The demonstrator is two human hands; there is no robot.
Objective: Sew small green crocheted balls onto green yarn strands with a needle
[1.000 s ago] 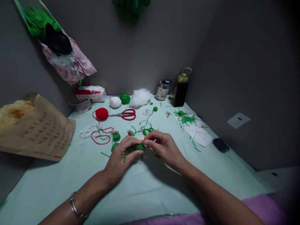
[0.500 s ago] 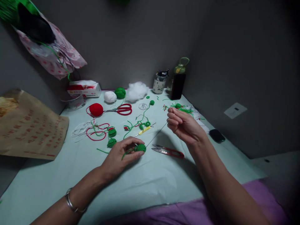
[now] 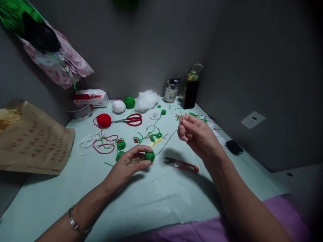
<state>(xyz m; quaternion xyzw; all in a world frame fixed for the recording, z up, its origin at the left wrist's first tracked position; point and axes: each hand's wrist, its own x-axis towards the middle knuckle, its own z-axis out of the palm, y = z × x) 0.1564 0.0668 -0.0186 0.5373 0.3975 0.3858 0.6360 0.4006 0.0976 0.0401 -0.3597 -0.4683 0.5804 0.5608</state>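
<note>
Between the thumb and fingers of my left hand (image 3: pixel 135 159) is a small green crocheted ball (image 3: pixel 149 156), with a green yarn tail trailing from it. A thin pale yarn strand (image 3: pixel 165 144) runs slackly from the ball up to my right hand (image 3: pixel 193 132). The right fingers are pinched on a thin sewing needle (image 3: pixel 181 114), whose end sticks up above them. Red-handled thread snips (image 3: pixel 181 164) lie on the table between and below the hands. Just beyond the ball is a yellow-handled crochet hook (image 3: pixel 155 142).
Green crocheted pieces (image 3: pixel 121 144), red-handled scissors (image 3: pixel 133 119), a red yarn ball (image 3: pixel 103 120), white yarn (image 3: pixel 118 106), green yarn (image 3: pixel 129 102) and stuffing (image 3: pixel 147 101) lie farther back. A paper bag (image 3: pixel 37 141) stands left; a phone (image 3: pixel 191 94) leans upright at the back right.
The yarn strand has gone from taut to slack. The green ball has turned in my left fingers, and the needle end now shows above my right fingers.
</note>
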